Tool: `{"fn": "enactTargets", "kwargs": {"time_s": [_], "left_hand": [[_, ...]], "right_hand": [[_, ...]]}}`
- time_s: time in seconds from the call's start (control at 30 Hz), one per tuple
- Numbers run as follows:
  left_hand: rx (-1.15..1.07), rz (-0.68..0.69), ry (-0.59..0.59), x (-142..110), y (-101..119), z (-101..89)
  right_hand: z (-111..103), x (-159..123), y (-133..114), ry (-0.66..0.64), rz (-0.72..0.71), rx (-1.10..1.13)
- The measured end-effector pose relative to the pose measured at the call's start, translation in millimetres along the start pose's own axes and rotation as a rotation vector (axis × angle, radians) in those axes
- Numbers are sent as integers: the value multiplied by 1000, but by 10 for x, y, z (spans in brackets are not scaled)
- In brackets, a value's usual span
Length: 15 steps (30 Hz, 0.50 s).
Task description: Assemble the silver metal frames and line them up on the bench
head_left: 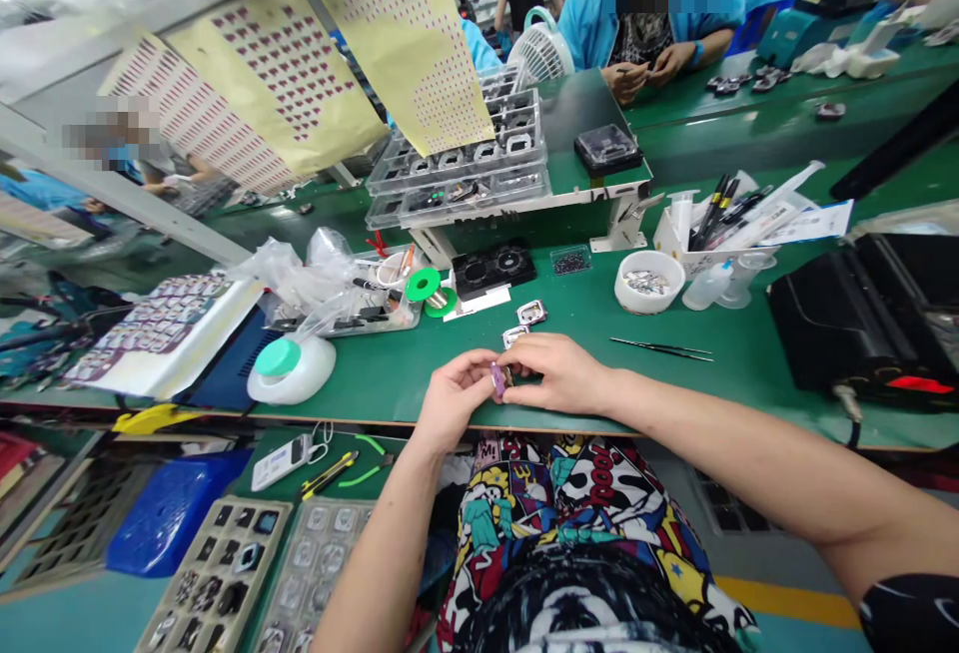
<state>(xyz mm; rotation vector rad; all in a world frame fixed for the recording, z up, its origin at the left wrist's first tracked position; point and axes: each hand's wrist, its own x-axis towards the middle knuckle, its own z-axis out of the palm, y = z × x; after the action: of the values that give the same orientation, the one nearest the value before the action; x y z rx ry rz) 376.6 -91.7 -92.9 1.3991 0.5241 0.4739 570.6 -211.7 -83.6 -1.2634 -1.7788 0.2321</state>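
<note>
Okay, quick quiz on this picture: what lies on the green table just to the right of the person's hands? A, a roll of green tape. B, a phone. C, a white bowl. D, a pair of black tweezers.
D: the black tweezers lie flat on the green table, right of the right hand and left hand, which pinch a small purple part.

Bare forearms; bright comic-print garment (591, 503) over lap.

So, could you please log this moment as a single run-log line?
left hand: pinching small purple part | right hand: on the same part | place: near edge of green bench | nearby: tweezers, white bowl
</note>
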Motion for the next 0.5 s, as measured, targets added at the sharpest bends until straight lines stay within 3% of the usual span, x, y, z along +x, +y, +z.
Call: {"fn": "enactTargets", "kwargs": {"time_s": [0.23,0.5], "left_hand": [[-27,-12,-14,-27,66,-1],[-85,26,-148,-32,1,-11]], "right_hand": [[-12,14,-11,40,22,-38],[-4,-8,13,36,75,-100]]}}
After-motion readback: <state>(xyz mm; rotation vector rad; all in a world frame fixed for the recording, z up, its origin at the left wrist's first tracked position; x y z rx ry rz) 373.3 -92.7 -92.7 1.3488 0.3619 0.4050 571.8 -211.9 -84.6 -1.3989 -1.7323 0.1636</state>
